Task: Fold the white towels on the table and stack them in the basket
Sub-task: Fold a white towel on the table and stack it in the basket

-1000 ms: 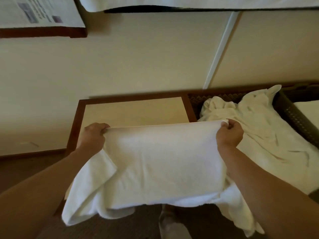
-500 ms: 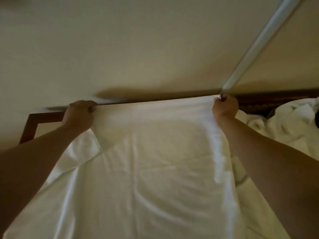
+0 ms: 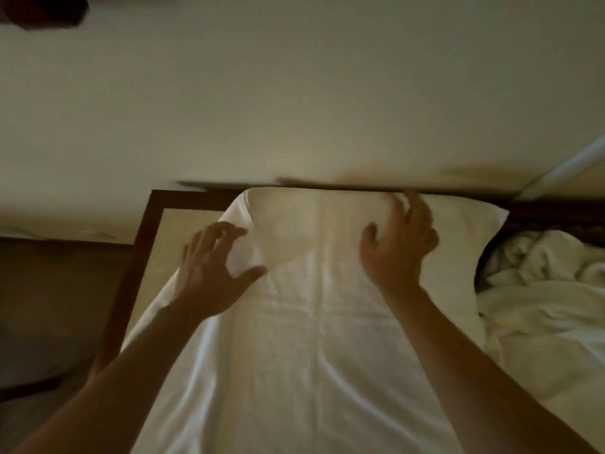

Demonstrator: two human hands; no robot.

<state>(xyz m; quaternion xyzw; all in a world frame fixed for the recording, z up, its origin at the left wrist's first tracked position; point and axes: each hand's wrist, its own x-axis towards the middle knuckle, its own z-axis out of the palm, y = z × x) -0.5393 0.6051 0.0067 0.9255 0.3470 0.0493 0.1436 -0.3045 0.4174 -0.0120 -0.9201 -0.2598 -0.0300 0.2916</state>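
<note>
White towel (image 3: 314, 322), dark brown table rim (image 3: 144, 224)

- The room is dim, with a warm yellowish cast over everything.
- The spread towel (image 3: 311, 339) is the brightest surface; its creases show as soft pale streaks and nothing glares.
- A dark band of shadow runs along the far edge of the bench (image 3: 144, 244), where it meets the wall (image 3: 294, 93).
- Both forearms read as dark, nearly flat shapes against the cloth.
- The fingers of the right hand (image 3: 397, 247) are smeared by motion; the left hand (image 3: 209, 273) is softer than sharp too.
- The whole view is slightly hazy, with the crumpled pile (image 3: 540, 290) at the right losing detail.
- Straight lines bow toward the edges, as the pale strip (image 3: 563, 172) at the upper right shows.
</note>
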